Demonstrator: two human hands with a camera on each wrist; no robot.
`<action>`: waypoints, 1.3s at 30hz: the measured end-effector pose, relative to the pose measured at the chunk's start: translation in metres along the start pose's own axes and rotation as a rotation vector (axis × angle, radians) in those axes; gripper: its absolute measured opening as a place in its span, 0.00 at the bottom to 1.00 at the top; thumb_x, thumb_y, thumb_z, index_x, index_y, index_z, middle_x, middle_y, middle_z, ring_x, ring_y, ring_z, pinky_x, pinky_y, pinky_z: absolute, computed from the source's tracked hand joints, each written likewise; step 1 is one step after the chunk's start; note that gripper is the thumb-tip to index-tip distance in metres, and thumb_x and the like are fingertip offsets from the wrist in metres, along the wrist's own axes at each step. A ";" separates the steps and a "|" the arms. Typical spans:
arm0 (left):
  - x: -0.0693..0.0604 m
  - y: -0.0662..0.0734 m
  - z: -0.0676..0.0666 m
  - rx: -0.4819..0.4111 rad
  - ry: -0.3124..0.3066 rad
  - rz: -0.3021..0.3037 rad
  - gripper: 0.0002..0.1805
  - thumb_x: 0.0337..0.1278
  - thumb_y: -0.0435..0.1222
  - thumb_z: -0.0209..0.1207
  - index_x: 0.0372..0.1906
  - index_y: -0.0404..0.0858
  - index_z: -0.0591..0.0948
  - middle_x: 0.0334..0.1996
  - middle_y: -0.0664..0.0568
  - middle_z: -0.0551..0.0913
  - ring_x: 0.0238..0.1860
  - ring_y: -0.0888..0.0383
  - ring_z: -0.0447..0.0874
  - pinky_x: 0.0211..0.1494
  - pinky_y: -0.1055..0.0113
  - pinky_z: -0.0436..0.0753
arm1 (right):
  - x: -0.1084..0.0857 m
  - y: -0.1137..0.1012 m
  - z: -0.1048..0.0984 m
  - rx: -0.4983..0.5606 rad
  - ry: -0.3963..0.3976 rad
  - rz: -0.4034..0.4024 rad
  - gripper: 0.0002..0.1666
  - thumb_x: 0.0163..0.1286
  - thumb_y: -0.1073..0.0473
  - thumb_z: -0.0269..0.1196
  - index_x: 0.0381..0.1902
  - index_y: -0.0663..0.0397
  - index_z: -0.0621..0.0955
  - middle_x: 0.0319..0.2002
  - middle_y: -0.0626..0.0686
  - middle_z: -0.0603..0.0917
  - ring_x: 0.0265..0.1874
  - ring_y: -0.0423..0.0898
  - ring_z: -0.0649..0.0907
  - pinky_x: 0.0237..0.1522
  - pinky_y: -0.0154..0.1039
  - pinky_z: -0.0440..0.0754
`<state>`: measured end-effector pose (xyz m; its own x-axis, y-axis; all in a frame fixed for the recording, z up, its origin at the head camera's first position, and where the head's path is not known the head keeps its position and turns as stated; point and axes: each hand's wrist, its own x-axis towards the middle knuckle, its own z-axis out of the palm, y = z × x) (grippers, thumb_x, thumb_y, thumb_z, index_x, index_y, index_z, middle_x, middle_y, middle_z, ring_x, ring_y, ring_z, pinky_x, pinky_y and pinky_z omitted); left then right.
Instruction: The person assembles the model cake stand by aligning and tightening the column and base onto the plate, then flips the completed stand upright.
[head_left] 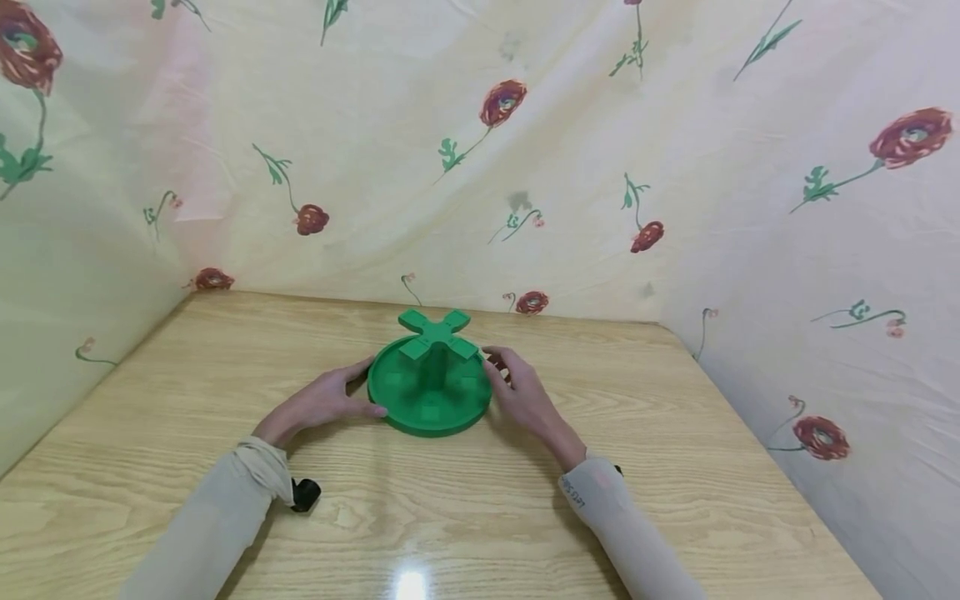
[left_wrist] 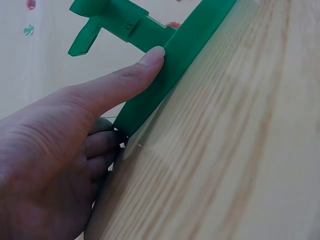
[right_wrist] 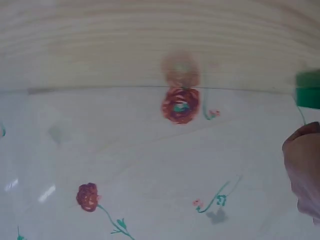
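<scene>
A round green tray (head_left: 431, 431) with a raised rim rests on the wooden table. From its middle rises a green post topped by a cross-shaped piece (head_left: 437, 332) with several flat arms. My left hand (head_left: 327, 400) holds the tray's left side; in the left wrist view its thumb lies on the rim and the other fingers curl at the edge, partly hidden. On the opposite side, my right hand (head_left: 525, 398) grips the rim between thumb and fingers. The right wrist view catches only part of that hand (right_wrist: 304, 167) and a sliver of green tray (right_wrist: 308, 91).
The wooden table (head_left: 405, 508) meets a pale flower-printed cloth (head_left: 390, 167) at the back and both sides. Small dark devices sit at the wrists, one by the left cuff (head_left: 305, 495). A bright light reflection shows at the table's near side.
</scene>
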<state>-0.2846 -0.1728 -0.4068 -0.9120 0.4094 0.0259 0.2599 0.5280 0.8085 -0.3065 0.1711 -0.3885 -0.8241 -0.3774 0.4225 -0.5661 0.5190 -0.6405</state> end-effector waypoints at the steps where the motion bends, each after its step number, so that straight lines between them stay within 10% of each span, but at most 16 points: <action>1: 0.000 0.000 0.000 0.009 -0.003 -0.005 0.61 0.56 0.55 0.74 0.83 0.35 0.52 0.80 0.35 0.54 0.79 0.36 0.49 0.76 0.39 0.58 | -0.001 0.004 -0.002 -0.025 -0.028 0.031 0.22 0.84 0.60 0.53 0.69 0.65 0.74 0.52 0.59 0.83 0.52 0.53 0.81 0.50 0.49 0.81; 8: 0.004 0.002 -0.005 0.092 -0.045 -0.024 0.65 0.54 0.58 0.74 0.83 0.32 0.49 0.80 0.35 0.52 0.79 0.36 0.49 0.76 0.39 0.59 | -0.005 0.028 -0.018 -0.118 -0.210 0.115 0.35 0.73 0.64 0.60 0.75 0.68 0.66 0.68 0.66 0.75 0.70 0.63 0.70 0.71 0.60 0.66; 14: 0.007 0.003 -0.006 0.126 -0.063 0.000 0.67 0.52 0.57 0.75 0.82 0.29 0.47 0.80 0.33 0.52 0.79 0.35 0.50 0.76 0.40 0.60 | -0.010 0.033 -0.025 -0.190 -0.349 0.151 0.54 0.64 0.40 0.70 0.80 0.57 0.63 0.76 0.61 0.67 0.76 0.67 0.57 0.71 0.70 0.56; 39: 0.008 0.002 -0.005 0.078 -0.065 0.027 0.65 0.52 0.53 0.77 0.82 0.27 0.49 0.80 0.31 0.52 0.79 0.35 0.48 0.76 0.38 0.57 | -0.001 0.034 -0.018 -0.249 -0.447 0.168 0.65 0.59 0.30 0.72 0.83 0.52 0.58 0.80 0.57 0.58 0.77 0.65 0.52 0.72 0.69 0.46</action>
<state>-0.2928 -0.1717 -0.4020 -0.8825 0.4703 0.0065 0.3101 0.5714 0.7598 -0.3247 0.2026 -0.3994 -0.8448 -0.5347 -0.0215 -0.4600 0.7462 -0.4812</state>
